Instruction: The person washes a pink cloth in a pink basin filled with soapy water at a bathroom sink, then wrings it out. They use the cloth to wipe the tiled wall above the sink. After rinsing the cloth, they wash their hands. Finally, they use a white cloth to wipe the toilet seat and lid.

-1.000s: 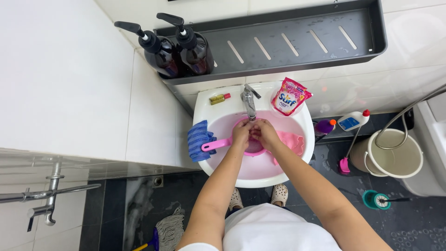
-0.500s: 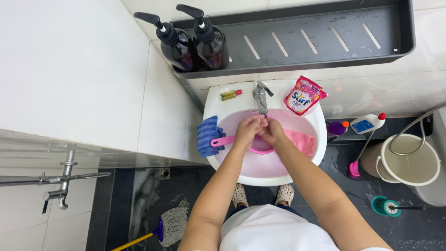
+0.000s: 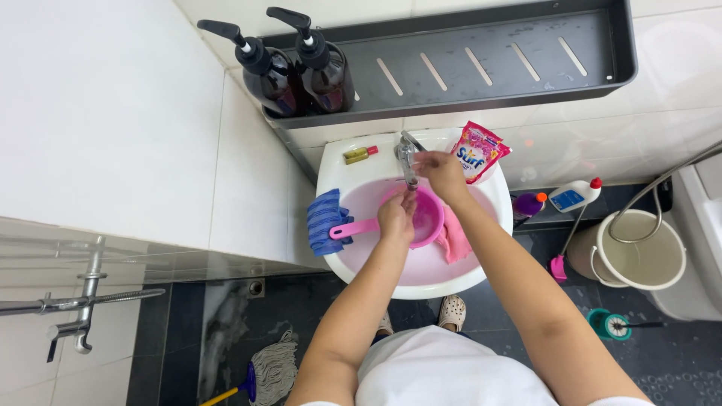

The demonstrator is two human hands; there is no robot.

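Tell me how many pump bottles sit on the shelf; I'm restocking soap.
2. Both dark pump bottles stand side by side at the left end of the grey shelf: one outermost, the other right beside it. None looks hidden.

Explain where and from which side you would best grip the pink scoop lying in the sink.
Probably by its long straight handle, coming from the sink's left side. The handle sticks out leftward from the pink scoop's bowl over the blue cloth, free and unobstructed, while the left hand and tap crowd the bowl's rim.
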